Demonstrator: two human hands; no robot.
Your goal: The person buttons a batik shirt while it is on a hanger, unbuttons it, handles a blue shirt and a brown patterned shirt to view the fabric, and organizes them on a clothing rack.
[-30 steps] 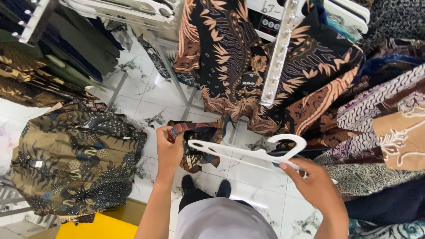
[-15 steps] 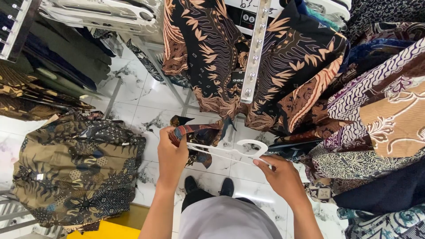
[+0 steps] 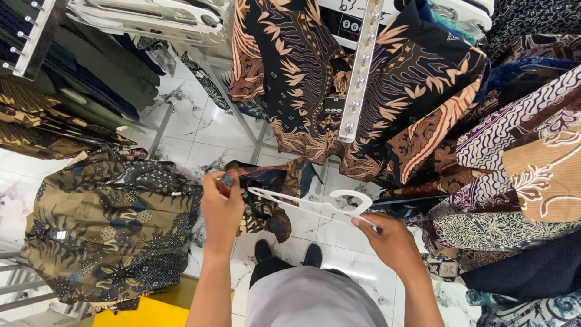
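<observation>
Between the two sets of fingers, in the head view, a white plastic hanger (image 3: 315, 206) is stretching across, and a small patterned garment (image 3: 266, 194) in dark brown and blue is drooping from its far end. The left hand (image 3: 221, 209) is pinching the cloth and the hanger's tip together, fingers closed tight on both; the right hand (image 3: 390, 242) is gripping the hook end, fingers curled shut beneath the loop. The hanger is looking light, stiff and rather slick, best taken at the hook or the arm ends; the cloth is looking thin, soft and limp, likely to slide off unless held at the collar or shoulder. Below the fingers a white marble-patterned floor (image 3: 200, 136) is showing, with the person's dark shoes (image 3: 287, 254). Crowding around them, racks of patterned shirts (image 3: 315, 79) are hanging, and left of the left fingers an olive printed shirt (image 3: 103, 230) is lying spread.
</observation>
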